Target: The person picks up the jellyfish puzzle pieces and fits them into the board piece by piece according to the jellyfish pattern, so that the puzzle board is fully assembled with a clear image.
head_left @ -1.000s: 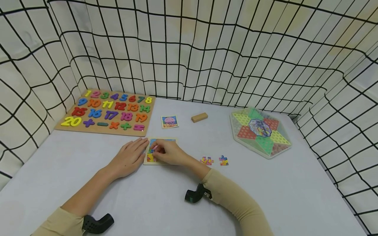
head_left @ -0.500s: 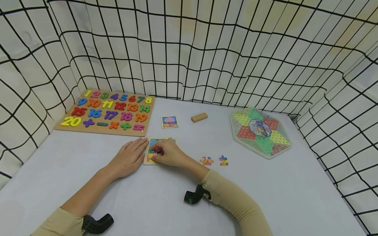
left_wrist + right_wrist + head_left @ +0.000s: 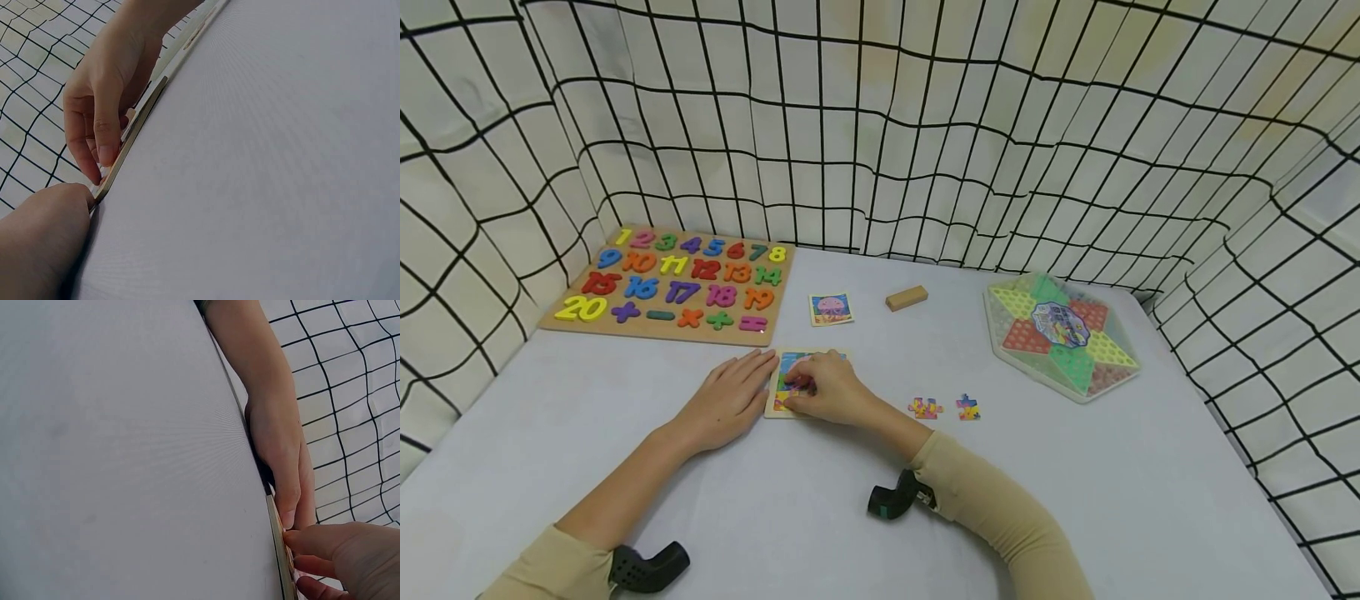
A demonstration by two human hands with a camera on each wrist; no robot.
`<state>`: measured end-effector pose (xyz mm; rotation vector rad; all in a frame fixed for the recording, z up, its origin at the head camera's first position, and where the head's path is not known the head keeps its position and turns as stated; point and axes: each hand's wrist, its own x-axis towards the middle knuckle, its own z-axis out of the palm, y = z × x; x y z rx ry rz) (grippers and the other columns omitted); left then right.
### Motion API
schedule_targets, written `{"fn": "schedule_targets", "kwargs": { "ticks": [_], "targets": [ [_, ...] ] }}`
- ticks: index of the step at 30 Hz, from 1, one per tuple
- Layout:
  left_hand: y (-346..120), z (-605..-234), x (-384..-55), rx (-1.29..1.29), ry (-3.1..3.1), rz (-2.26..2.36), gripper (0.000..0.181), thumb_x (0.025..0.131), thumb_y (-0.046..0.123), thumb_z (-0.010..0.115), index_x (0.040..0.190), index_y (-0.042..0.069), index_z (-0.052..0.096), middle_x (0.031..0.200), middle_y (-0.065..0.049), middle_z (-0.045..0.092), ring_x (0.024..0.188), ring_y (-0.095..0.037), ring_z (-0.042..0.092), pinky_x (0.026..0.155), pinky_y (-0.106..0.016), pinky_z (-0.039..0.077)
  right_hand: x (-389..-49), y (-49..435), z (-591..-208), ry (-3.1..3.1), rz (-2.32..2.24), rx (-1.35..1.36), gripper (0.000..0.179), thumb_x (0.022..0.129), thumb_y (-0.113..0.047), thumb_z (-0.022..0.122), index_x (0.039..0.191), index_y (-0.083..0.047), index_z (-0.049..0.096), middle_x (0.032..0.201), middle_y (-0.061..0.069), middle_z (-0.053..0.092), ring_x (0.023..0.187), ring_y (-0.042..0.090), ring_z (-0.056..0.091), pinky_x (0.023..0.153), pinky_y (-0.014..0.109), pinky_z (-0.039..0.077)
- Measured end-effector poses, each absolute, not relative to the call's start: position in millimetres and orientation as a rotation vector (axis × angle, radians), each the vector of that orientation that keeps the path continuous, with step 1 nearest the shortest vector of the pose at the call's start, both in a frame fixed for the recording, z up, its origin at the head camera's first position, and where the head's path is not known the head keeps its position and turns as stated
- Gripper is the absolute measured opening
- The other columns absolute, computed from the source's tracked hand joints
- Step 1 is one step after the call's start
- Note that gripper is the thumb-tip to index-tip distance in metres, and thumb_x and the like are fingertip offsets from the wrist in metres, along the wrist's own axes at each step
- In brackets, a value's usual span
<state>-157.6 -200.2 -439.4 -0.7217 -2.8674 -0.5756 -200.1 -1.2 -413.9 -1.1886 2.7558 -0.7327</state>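
Observation:
A small picture jigsaw board (image 3: 771, 412) with a pale wooden rim lies on the table in the head view. My left hand (image 3: 726, 404) rests flat beside it, fingers straight and fingertips at its left edge. Over the board, my right hand (image 3: 831, 390) has its thumb and fingers bent down around a jigsaw piece, mostly hidden beneath them. In the left wrist view the right hand's fingertips (image 3: 107, 155) meet the board surface. Two loose items lie to the right: a pink-and-yellow jigsaw piece cluster (image 3: 925, 408) and a blue-and-yellow jigsaw piece (image 3: 967, 408).
Behind the board are a small jellyfish picture card (image 3: 831, 310) and a wooden block (image 3: 907, 298). A number board (image 3: 550, 323) stands back left, a hexagonal game box (image 3: 1060, 333) back right. Black netting (image 3: 880, 117) over white cloth encloses the table.
My right hand's fingers have shifted slightly on the board, the thumb now lower over its yellow part and more blue showing above. The left hand stays put.

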Motion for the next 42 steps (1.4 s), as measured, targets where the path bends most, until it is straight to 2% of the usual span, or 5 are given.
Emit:
{"fn": "schedule_targets", "kwargs": {
  "ticks": [12,18,26,34,42],
  "targets": [
    [-199,-439,-159,-0.725,-2.888,-0.583,0.049,0.096,0.018,0.043,0.14,-0.002,0.033,0.145,-0.016,0.031,0.135,-0.033,0.021,0.106,-0.052,0.014,-199,1,-415,2.835,-0.637,-1.188,0.023,0.08,-0.037,0.07,0.096,-0.02,0.069,0.09,-0.012,0.06,0.078,0.005,0.043,0.067,0.02,0.031],
    [-199,-438,-157,-0.733,-2.881,-0.592,0.049,0.096,0.018,0.043,0.14,-0.002,0.033,0.144,-0.017,0.031,0.134,-0.034,0.021,0.106,-0.052,0.015,-197,0,-415,2.899,-0.557,-1.218,0.021,0.079,-0.039,0.069,0.093,-0.023,0.073,0.092,-0.011,0.063,0.076,0.006,0.044,0.064,0.02,0.033],
    [-200,-441,-157,-0.725,-2.881,-0.587,0.049,0.096,0.018,0.043,0.14,-0.002,0.033,0.144,-0.017,0.032,0.134,-0.035,0.022,0.106,-0.052,0.015,-195,3,-415,2.878,-0.58,-1.225,0.025,0.078,-0.038,0.071,0.096,-0.021,0.072,0.088,-0.01,0.062,0.072,0.005,0.043,0.062,0.017,0.032],
    [-200,-441,-157,-0.717,-2.872,-0.59,0.05,0.094,0.018,0.045,0.139,-0.002,0.034,0.144,-0.017,0.032,0.134,-0.035,0.021,0.106,-0.052,0.015,-198,16,-410,2.749,-0.743,-1.205,0.024,0.077,-0.027,0.074,0.097,-0.014,0.07,0.085,-0.011,0.063,0.079,0.003,0.05,0.073,0.016,0.038],
    [-200,-441,-159,-0.717,-2.897,-0.568,0.051,0.095,0.02,0.043,0.14,-0.002,0.032,0.146,-0.016,0.029,0.135,-0.034,0.019,0.106,-0.052,0.015,-202,40,-405,2.707,-0.772,-1.115,0.029,0.079,-0.023,0.071,0.105,-0.011,0.067,0.09,-0.005,0.063,0.083,0.009,0.051,0.072,0.019,0.041]
  ]
}}
